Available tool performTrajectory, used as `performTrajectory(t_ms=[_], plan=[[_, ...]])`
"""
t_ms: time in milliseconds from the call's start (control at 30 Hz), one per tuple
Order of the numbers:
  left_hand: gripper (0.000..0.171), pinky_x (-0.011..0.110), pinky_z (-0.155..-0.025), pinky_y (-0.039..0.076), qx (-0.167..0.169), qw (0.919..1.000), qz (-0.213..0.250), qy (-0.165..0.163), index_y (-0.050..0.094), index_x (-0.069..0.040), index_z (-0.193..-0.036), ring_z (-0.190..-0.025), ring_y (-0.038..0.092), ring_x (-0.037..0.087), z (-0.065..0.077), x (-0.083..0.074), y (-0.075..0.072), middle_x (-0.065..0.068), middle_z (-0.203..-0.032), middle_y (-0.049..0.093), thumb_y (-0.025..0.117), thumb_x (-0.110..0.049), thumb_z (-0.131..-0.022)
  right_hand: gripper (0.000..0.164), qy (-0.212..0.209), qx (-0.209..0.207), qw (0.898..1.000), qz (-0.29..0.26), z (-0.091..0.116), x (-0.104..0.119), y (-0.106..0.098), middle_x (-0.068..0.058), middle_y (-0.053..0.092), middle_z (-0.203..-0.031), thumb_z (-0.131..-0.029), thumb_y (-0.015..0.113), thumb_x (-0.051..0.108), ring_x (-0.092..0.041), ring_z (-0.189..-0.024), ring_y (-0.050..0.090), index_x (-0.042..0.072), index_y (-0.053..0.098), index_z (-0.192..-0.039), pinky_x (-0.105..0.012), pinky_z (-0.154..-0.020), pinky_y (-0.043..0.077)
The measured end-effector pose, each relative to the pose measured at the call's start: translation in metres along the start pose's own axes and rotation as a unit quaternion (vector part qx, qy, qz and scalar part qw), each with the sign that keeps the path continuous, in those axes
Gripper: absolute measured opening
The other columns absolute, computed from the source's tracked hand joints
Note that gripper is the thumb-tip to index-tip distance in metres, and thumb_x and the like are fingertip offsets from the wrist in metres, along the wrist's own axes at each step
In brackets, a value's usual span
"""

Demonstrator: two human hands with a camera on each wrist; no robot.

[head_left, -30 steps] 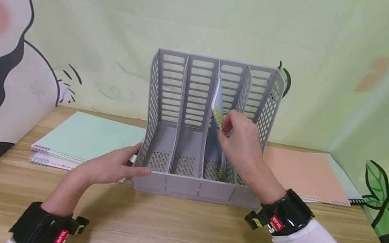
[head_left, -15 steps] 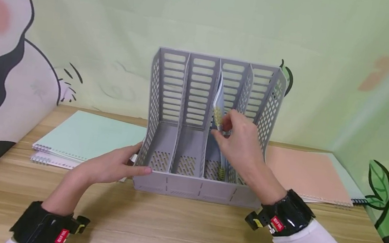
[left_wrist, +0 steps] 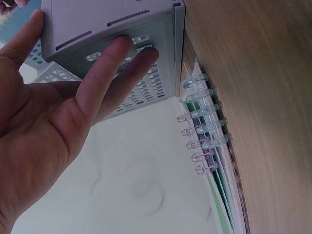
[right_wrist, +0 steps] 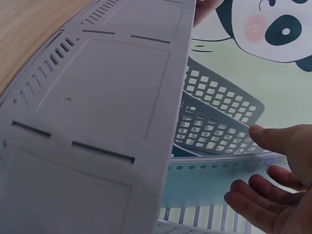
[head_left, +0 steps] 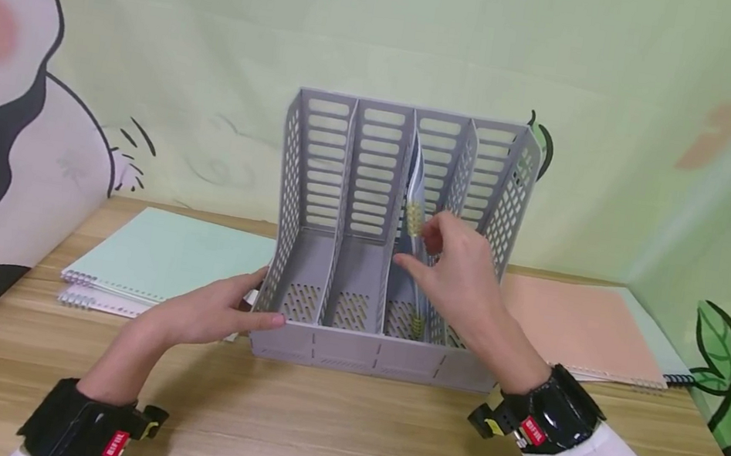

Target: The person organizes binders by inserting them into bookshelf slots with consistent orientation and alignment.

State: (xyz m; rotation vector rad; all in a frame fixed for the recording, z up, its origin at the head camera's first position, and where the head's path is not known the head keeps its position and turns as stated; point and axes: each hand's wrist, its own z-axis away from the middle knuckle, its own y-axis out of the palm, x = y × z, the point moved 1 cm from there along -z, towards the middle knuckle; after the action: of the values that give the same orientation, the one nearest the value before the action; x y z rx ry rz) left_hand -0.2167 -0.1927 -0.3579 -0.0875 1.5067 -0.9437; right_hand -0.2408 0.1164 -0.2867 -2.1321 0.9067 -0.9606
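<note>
A grey desk file organizer [head_left: 343, 349] with slatted back and perforated dividers stands upright on the table. In its third compartment from the left is a thin blue spiral notebook [head_left: 418, 177], tilted, its yellowish coil facing front. My right hand [head_left: 465, 269] is beside that coil, thumb apart from the fingers. In the right wrist view, the notebook's punched edge [right_wrist: 209, 180] shows between the parted thumb and loosely bent fingers. My left hand [head_left: 206, 311] holds the organizer's front left corner, thumb over the front rim and fingers against the outer side wall [left_wrist: 146, 83].
Left of the organizer lies a stack of spiral notebooks topped by a mint one [head_left: 182, 257]. To the right, a peach notebook [head_left: 576, 324] lies over others. A printed cloth backdrop [head_left: 223, 44] hangs behind the wooden table [head_left: 308, 438].
My right hand has loosened from the notebook, its thumb moving away from the coil, and has shifted slightly right. The notebook's upper part has swung a little right. My left hand stays put.
</note>
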Motion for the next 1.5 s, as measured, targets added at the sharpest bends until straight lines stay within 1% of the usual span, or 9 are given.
performTrajectory(t_ms=[200,300,433,567,700,867,1033,1233,1500], plan=[[0.088,0.031,-0.08,0.049,0.002,1.0,-0.004,0.005,0.01,-0.01,-0.159,-0.114,0.058,0.024,0.002,-0.001,0.0,0.012,-0.132,0.055,0.064,-0.039,-0.096,0.043,0.041,0.028,0.999,0.003,0.006,0.002,-0.006,-0.004,0.061,-0.091,-0.078,0.085,0.034,-0.019,-0.08,0.059,0.007,0.06,-0.101,-0.027,-0.068,0.046],[0.089,0.031,-0.081,0.049,0.002,1.0,-0.003,0.005,0.01,-0.01,-0.159,-0.115,0.058,0.024,0.002,-0.001,0.0,0.012,-0.132,0.055,0.064,-0.04,-0.096,0.044,0.06,0.039,0.997,-0.001,0.008,0.001,-0.01,-0.002,0.06,-0.094,-0.079,0.084,0.035,-0.02,-0.085,0.06,0.008,0.06,-0.103,-0.027,-0.071,0.048],[0.088,0.036,-0.078,0.051,0.001,1.0,0.0,0.003,0.01,-0.01,-0.159,-0.113,0.059,0.025,0.001,-0.001,0.0,0.013,-0.132,0.055,0.064,-0.038,-0.096,0.046,0.069,0.044,0.997,-0.003,0.011,-0.002,-0.016,-0.001,0.06,-0.096,-0.079,0.084,0.035,-0.019,-0.088,0.061,0.007,0.06,-0.107,-0.027,-0.074,0.049],[0.089,0.038,-0.077,0.051,0.0,1.0,0.002,0.004,0.01,-0.011,-0.159,-0.111,0.059,0.025,0.0,0.0,0.0,0.014,-0.132,0.054,0.065,-0.041,-0.095,0.047,0.072,0.05,0.996,-0.002,0.014,-0.006,-0.021,0.0,0.06,-0.097,-0.08,0.083,0.035,-0.018,-0.088,0.06,0.008,0.06,-0.11,-0.028,-0.074,0.049],[0.091,0.039,-0.075,0.051,0.001,1.0,0.003,0.002,0.01,-0.012,-0.159,-0.109,0.06,0.025,0.0,0.0,0.0,0.014,-0.131,0.055,0.065,-0.044,-0.094,0.045,0.072,0.054,0.996,0.0,0.019,-0.011,-0.026,0.0,0.061,-0.096,-0.08,0.083,0.036,-0.019,-0.089,0.06,0.009,0.06,-0.108,-0.03,-0.075,0.049],[0.089,0.037,-0.077,0.051,0.0,1.0,0.001,-0.001,0.01,-0.012,-0.159,-0.111,0.059,0.025,0.001,0.0,0.0,0.013,-0.132,0.055,0.064,-0.042,-0.095,0.041,0.077,0.051,0.996,-0.006,0.024,-0.02,-0.032,-0.001,0.062,-0.097,-0.081,0.082,0.035,-0.023,-0.091,0.061,0.009,0.061,-0.105,-0.033,-0.076,0.049],[0.087,0.032,-0.081,0.049,0.0,1.0,-0.005,-0.001,0.01,-0.01,-0.159,-0.114,0.058,0.024,0.003,0.001,0.0,0.013,-0.131,0.056,0.063,-0.038,-0.097,0.035,0.079,0.045,0.996,-0.009,0.029,-0.028,-0.037,0.0,0.063,-0.094,-0.082,0.081,0.036,-0.021,-0.089,0.061,0.011,0.063,-0.099,-0.034,-0.076,0.048],[0.089,0.036,-0.079,0.051,0.002,1.0,0.005,0.005,0.01,-0.01,-0.159,-0.111,0.059,0.025,0.002,-0.001,0.0,0.014,-0.132,0.055,0.064,-0.042,-0.096,0.029,0.082,0.037,0.996,-0.005,0.039,-0.034,-0.044,0.001,0.064,-0.091,-0.087,0.076,0.039,-0.021,-0.087,0.062,0.013,0.064,-0.094,-0.035,-0.074,0.048],[0.088,0.04,-0.08,0.05,0.006,0.9998,0.019,0.01,0.01,-0.012,-0.159,-0.112,0.059,0.025,0.0,-0.001,0.002,0.014,-0.132,0.055,0.064,-0.041,-0.096,0.023,0.078,0.008,0.997,-0.002,0.054,-0.046,-0.049,0.0,0.066,-0.089,-0.094,0.068,0.033,-0.021,-0.085,0.064,0.011,0.065,-0.095,-0.036,-0.075,0.05]])
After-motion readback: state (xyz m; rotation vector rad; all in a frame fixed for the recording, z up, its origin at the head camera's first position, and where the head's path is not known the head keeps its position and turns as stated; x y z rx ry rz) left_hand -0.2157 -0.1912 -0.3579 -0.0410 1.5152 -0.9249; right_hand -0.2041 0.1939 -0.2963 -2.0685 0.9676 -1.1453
